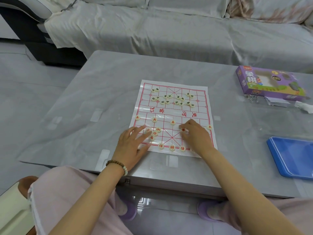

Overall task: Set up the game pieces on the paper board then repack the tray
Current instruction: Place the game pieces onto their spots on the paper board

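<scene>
Red-lettered piece (183,129) pinched by right hand (196,134); left hand (133,143) fingers spread flat on board (172,114)

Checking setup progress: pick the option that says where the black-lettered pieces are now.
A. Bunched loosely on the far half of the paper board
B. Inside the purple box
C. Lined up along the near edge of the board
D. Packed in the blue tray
A: the black-lettered pieces lie in uneven clusters on the far half of the paper board, beyond the river text, not in the blue tray at the right.
</scene>
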`<action>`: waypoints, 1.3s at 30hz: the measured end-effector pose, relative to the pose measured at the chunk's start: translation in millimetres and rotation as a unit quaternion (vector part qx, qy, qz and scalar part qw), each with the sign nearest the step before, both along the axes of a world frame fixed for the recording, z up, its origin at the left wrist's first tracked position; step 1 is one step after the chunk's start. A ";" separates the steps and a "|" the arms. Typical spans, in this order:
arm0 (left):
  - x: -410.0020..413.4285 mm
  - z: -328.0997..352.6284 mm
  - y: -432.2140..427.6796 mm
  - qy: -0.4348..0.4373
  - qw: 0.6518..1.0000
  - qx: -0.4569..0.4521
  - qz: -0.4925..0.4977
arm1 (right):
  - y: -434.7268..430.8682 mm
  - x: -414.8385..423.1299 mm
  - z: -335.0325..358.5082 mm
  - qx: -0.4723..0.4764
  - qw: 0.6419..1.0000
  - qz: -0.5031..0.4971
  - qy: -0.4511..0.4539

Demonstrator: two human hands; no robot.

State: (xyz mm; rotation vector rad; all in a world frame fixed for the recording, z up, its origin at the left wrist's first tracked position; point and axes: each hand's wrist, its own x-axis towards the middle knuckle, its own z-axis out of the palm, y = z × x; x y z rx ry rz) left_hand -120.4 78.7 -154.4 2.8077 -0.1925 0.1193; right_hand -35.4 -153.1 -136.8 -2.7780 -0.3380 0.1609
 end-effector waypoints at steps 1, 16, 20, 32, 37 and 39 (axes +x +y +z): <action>-2.8 -2.2 1.9 0.008 0.999 0.030 -0.023 | 1.0 1.3 0.4 -0.010 1.000 0.001 -0.002; 14.6 -14.3 12.5 0.029 0.996 0.069 -0.040 | 56.7 -35.6 11.3 0.109 0.990 0.069 -0.065; 3.7 -23.4 30.5 0.028 0.999 0.018 0.002 | 79.6 -44.2 2.7 0.066 0.990 0.099 -0.080; -1.1 -22.5 33.9 0.016 1.000 0.004 0.022 | 76.0 -47.0 -5.8 0.027 0.992 0.109 -0.052; -0.8 -22.3 33.5 0.016 1.000 -0.008 0.024 | 75.1 -47.4 -7.1 0.027 0.994 0.086 -0.068; -0.8 -21.8 33.3 0.015 1.000 -0.006 0.022 | 73.4 -47.3 -7.5 0.031 0.994 0.084 -0.058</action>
